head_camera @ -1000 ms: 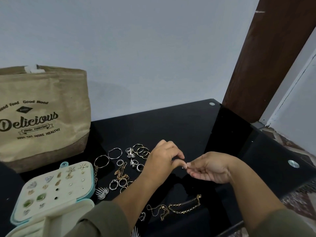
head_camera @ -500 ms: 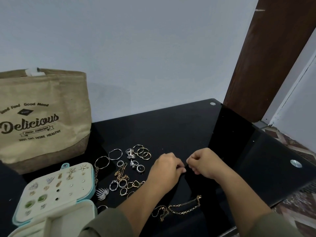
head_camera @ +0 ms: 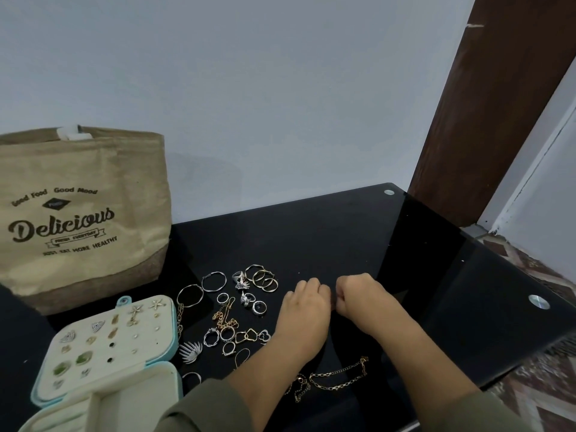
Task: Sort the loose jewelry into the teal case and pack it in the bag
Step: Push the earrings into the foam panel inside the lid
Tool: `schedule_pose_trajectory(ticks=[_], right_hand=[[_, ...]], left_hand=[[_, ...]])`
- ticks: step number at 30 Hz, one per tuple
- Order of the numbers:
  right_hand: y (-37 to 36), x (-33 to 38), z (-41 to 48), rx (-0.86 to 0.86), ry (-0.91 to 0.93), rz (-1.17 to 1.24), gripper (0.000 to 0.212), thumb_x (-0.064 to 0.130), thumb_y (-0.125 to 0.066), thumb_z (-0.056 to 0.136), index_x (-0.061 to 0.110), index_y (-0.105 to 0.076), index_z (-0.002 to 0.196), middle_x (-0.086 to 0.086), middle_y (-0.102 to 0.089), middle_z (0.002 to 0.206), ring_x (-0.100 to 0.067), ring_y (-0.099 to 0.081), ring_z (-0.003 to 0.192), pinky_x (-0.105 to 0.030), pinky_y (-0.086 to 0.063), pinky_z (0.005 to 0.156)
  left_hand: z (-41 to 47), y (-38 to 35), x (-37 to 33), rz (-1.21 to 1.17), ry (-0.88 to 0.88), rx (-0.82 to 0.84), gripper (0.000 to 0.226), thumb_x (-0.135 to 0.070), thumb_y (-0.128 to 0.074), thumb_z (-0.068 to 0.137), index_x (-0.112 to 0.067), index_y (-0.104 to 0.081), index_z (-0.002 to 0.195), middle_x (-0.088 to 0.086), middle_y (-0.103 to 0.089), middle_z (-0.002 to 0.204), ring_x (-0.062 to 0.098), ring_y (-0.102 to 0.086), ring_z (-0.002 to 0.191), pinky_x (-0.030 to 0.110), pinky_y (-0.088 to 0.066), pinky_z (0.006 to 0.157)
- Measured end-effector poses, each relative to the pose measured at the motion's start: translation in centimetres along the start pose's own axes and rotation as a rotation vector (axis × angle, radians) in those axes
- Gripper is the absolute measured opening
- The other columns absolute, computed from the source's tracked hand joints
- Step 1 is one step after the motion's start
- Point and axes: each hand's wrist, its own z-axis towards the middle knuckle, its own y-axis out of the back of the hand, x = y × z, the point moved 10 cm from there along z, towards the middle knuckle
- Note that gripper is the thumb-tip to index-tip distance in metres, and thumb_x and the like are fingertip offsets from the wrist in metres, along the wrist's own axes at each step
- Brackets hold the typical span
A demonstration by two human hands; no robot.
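The open teal case lies at the lower left; its cream panel holds several earrings. A tan jute bag stands behind it. Loose jewelry is spread on the black glass table: gold hoops, silver rings, a silver fan earring and gold chains. My left hand and my right hand meet knuckle to knuckle right of the pile, fingers curled under. They pinch a tiny jewelry piece between them, which the backs of the hands hide.
The table's right edge drops to a patterned floor. Round metal studs sit near the glass corners. A brown door frame stands at the back right, against a pale wall.
Both hands turned knuckles up and closed tighter, moving slightly away from me on the table. The tiny piece seen between the fingertips a second ago is now hidden.
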Motion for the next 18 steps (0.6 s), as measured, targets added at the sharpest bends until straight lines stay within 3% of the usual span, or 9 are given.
schedule_pose_trajectory(ticks=[3,7,14,18], right_hand=[[-0.3,0.7,-0.2,-0.045,0.082,-0.04,0.008,0.013,-0.051,0.091,0.009,-0.058,0.093,0.001,-0.046,0.076,-0.018,-0.05,0.071,-0.024,-0.04,0.053],[-0.6,0.8,-0.5,-0.108,0.122,-0.074,0.014,0.015,-0.051,0.094,0.009,-0.063,0.1,0.002,-0.044,0.088,-0.019,-0.055,0.082,-0.026,-0.041,0.061],[-0.6,1.2,-1.6,-0.203,0.159,-0.078,0.011,0.009,-0.047,0.096,0.01,-0.059,0.095,0.002,-0.041,0.086,-0.017,-0.054,0.092,-0.026,-0.041,0.062],[-0.5,1.8,-2.5,-0.219,0.147,-0.106,0.016,0.004,-0.045,0.096,0.01,-0.055,0.106,-0.003,-0.053,0.105,-0.017,-0.052,0.101,-0.023,-0.043,0.069]], left_hand=[[0.1,0.4,0.7,-0.047,0.03,-0.022,0.016,-0.013,-0.057,0.092,-0.014,-0.06,0.107,0.001,-0.054,0.108,0.022,-0.051,0.103,0.032,-0.043,0.08],[0.3,0.2,2.2,-0.155,0.125,0.03,0.021,-0.032,-0.059,0.094,-0.018,-0.068,0.106,0.0,-0.057,0.106,0.019,-0.047,0.103,0.031,-0.044,0.084],[1.3,-1.3,1.6,-0.046,0.06,0.193,0.021,-0.015,-0.052,0.097,-0.012,-0.057,0.118,0.007,-0.049,0.118,0.024,-0.043,0.113,0.033,-0.044,0.092],[0.6,-1.5,1.0,0.025,-0.052,0.217,0.023,-0.007,-0.044,0.095,-0.009,-0.046,0.118,0.007,-0.043,0.122,0.025,-0.04,0.112,0.034,-0.042,0.094]])
